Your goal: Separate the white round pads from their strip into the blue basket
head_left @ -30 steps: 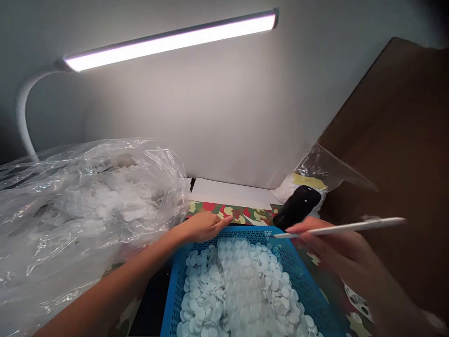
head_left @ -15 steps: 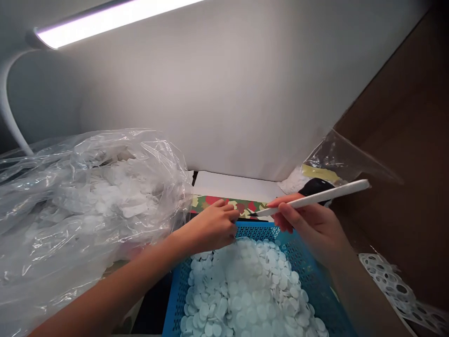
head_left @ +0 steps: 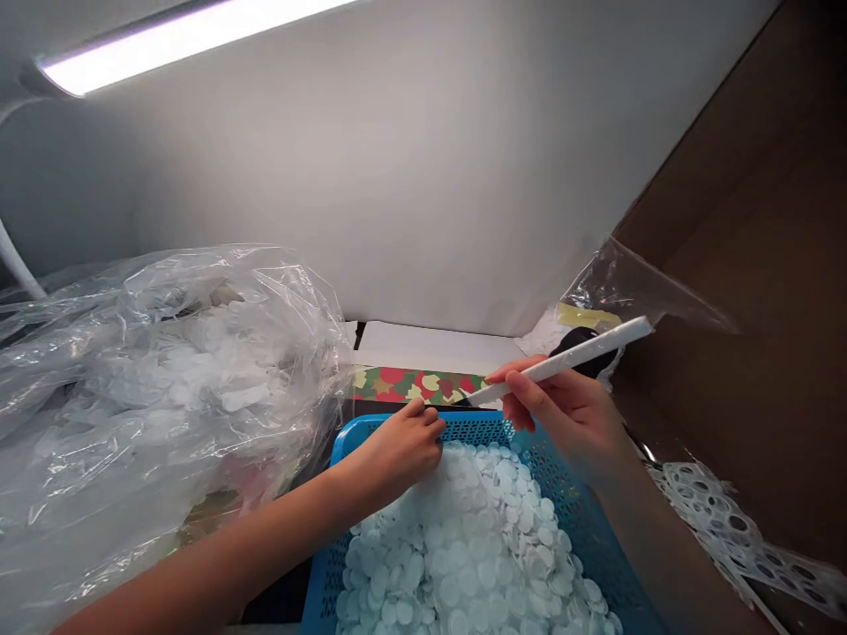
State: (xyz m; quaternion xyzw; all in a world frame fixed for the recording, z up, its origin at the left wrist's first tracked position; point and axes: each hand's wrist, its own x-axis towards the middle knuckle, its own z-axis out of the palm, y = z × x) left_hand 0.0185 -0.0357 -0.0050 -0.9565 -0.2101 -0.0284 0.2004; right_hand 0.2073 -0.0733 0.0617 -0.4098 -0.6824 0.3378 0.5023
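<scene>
My left hand (head_left: 401,448) hangs curled above the far rim of a blue plastic mesh basket (head_left: 582,520), and no object shows in its fingers. The basket is heaped with small white paper discs (head_left: 456,547). My right hand (head_left: 562,410) is shut on a white pen-shaped tool (head_left: 562,360) with a dark tip. That tip points left, toward my left hand, and stays apart from it. A black object (head_left: 575,340) is partly hidden behind the tool.
A crumpled clear plastic bag (head_left: 152,379) full of white discs lies to the left. Beyond the basket are camouflage-patterned paper (head_left: 410,385) and a white board (head_left: 423,346). A punched white sheet (head_left: 728,529) and brown cardboard (head_left: 728,176) stand to the right.
My right hand has moved left, bringing the tool's tip near my left hand. My left hand has moved right and curled more. The whole view has shifted, with the basket higher in the frame.
</scene>
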